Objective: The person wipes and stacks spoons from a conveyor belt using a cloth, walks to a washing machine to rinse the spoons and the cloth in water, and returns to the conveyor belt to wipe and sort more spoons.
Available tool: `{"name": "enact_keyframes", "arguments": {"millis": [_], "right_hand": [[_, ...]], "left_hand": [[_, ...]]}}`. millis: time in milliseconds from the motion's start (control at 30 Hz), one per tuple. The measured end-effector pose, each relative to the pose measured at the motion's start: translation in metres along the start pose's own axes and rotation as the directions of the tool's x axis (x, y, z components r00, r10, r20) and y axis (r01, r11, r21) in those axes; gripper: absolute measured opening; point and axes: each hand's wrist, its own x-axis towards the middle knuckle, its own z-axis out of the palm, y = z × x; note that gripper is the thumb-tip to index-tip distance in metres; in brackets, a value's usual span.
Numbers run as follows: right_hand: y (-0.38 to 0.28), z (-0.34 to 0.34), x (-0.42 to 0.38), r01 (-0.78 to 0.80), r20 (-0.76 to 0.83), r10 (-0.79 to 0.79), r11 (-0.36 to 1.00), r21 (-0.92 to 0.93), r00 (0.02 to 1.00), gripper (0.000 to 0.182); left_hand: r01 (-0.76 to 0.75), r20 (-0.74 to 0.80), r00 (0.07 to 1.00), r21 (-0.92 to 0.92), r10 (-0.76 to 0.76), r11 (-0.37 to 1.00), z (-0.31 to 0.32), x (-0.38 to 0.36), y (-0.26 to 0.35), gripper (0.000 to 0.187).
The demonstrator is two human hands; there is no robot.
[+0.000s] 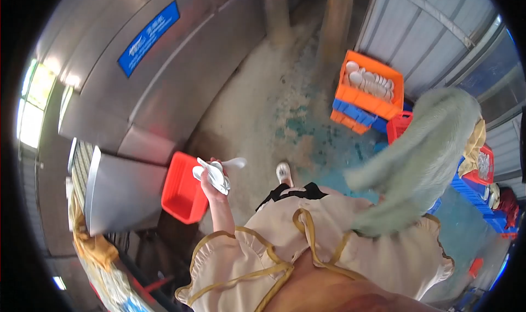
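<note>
My left hand [215, 187] is closed around several white spoons [213, 173], their bowls and handles pointing different ways, with one spoon reaching out to the right. It is just right of a red plastic basin [183, 194], whose visible inside shows no spoons. On my right side a pale green, fuzzy cloth [422, 153] is up in the air, smeared by motion. It covers my right forearm and nearly all of my right hand, so the fingers do not show and I cannot see how they meet the cloth.
An orange crate [392, 105] of white spoons stands on stacked blue and orange crates against the wall. More crates, including a blue one [472, 192], are at the right. A large metal machine [181, 54] with a blue label fills the left. The floor [257, 109] is stained.
</note>
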Motion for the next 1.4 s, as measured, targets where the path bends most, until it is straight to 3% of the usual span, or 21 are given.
{"name": "enact_keyframes", "arguments": {"millis": [67,167,200,267,300,333,467,700,833,867,933,1000,1033,1067,1100,1133,1200,1267,1333,1367,1400], "right_hand": [[0.025,0.0,0.043,-0.033,-0.071,0.032,0.999,-0.009,0.997,0.03],[0.065,-0.007,0.102,-0.087,-0.175,0.084,0.996,-0.006,0.981,0.028],[0.083,-0.009,0.122,-0.111,-0.21,0.107,0.994,-0.007,0.972,0.027],[0.105,-0.014,0.153,-0.141,-0.261,0.134,0.99,-0.006,0.956,0.026],[0.117,-0.019,0.169,-0.163,-0.284,0.153,0.987,-0.011,0.946,0.026],[0.126,-0.026,0.182,-0.184,-0.304,0.172,0.983,-0.011,0.937,0.025],[0.17,-0.061,0.238,-0.239,-0.34,0.215,0.971,-0.028,0.915,0.024],[0.266,-0.155,0.392,-0.322,-0.316,0.323,0.945,0.055,0.892,0.023],[0.32,-0.185,0.506,-0.396,-0.382,0.454,0.891,0.223,0.805,0.028],[0.338,-0.182,0.538,-0.373,-0.438,0.479,0.875,0.31,0.76,0.032],[0.364,-0.195,0.59,-0.253,-0.216,0.308,0.935,0.248,0.926,0.036],[0.404,-0.219,0.642,-0.125,-0.061,0.145,0.958,0.26,0.988,0.033],[0.436,-0.232,0.666,-0.068,-0.219,0.16,0.925,0.375,0.963,0.027],[0.457,-0.255,0.683,-0.06,-0.219,0.15,0.928,0.369,0.964,0.027],[0.449,-0.262,0.706,-0.163,-0.181,0.28,0.861,0.481,0.943,0.024],[0.45,-0.27,0.729,-0.252,-0.131,0.396,0.772,0.583,0.909,0.021],[0.46,-0.29,0.769,-0.137,-0.232,0.289,0.849,0.51,0.929,0.021],[0.424,-0.296,0.813,-0.144,-0.319,0.199,0.972,0.187,0.926,0.037],[0.476,-0.4,0.817,0.0,-0.392,-0.092,0.974,-0.228,0.915,0.028],[0.457,-0.41,0.83,-0.05,-0.515,-0.074,0.974,-0.223,0.854,0.033],[0.437,-0.415,0.841,-0.012,-0.571,-0.239,0.917,-0.4,0.785,0.037]], "left_hand": [[0.014,-0.033,0.999,-0.009,-0.014,1.0,0.031,0.051,-0.005,0.025],[0.157,0.083,0.982,0.135,-0.169,0.978,0.073,0.143,-0.013,0.035],[0.172,-0.005,0.985,0.122,-0.173,0.978,0.104,0.163,-0.02,0.037],[0.312,0.119,0.936,0.154,-0.331,0.937,0.111,0.228,-0.031,0.033],[0.257,0.078,0.96,0.15,-0.27,0.955,0.137,0.244,-0.043,0.027],[0.268,0.145,0.942,0.214,-0.302,0.939,0.149,0.267,-0.052,0.024],[0.379,0.189,0.899,0.116,-0.395,0.918,0.193,0.344,-0.107,0.028],[0.442,0.062,0.888,0.154,-0.455,0.884,0.237,0.47,-0.194,0.037],[0.482,0.15,0.846,0.193,-0.512,0.854,0.278,0.556,-0.218,0.036],[0.396,0.097,0.906,0.143,-0.411,0.907,0.303,0.569,-0.23,0.035],[0.454,0.143,0.87,0.141,-0.472,0.88,0.313,0.615,-0.245,0.034],[0.426,0.191,0.868,0.185,-0.458,0.885,0.339,0.654,-0.27,0.036],[0.419,0.17,0.872,0.225,-0.459,0.88,0.357,0.67,-0.285,0.037],[0.418,0.141,0.874,0.266,-0.464,0.869,0.37,0.689,-0.301,0.038],[0.552,0.189,0.766,0.294,-0.614,0.78,0.381,0.714,-0.318,0.042],[0.514,0.139,0.801,0.338,-0.582,0.788,0.395,0.737,-0.345,0.046],[0.593,0.188,0.691,0.405,-0.698,0.696,0.43,0.786,-0.38,0.045],[0.686,0.17,0.56,0.455,-0.811,0.568,0.482,0.832,-0.415,0.045],[0.722,0.185,0.495,0.457,-0.849,0.52,0.527,0.879,-0.458,0.044],[0.713,0.217,0.43,0.514,-0.876,0.477,0.546,0.901,-0.481,0.045],[0.698,0.233,0.367,0.571,-0.901,0.432,0.563,0.922,-0.502,0.045]]}}
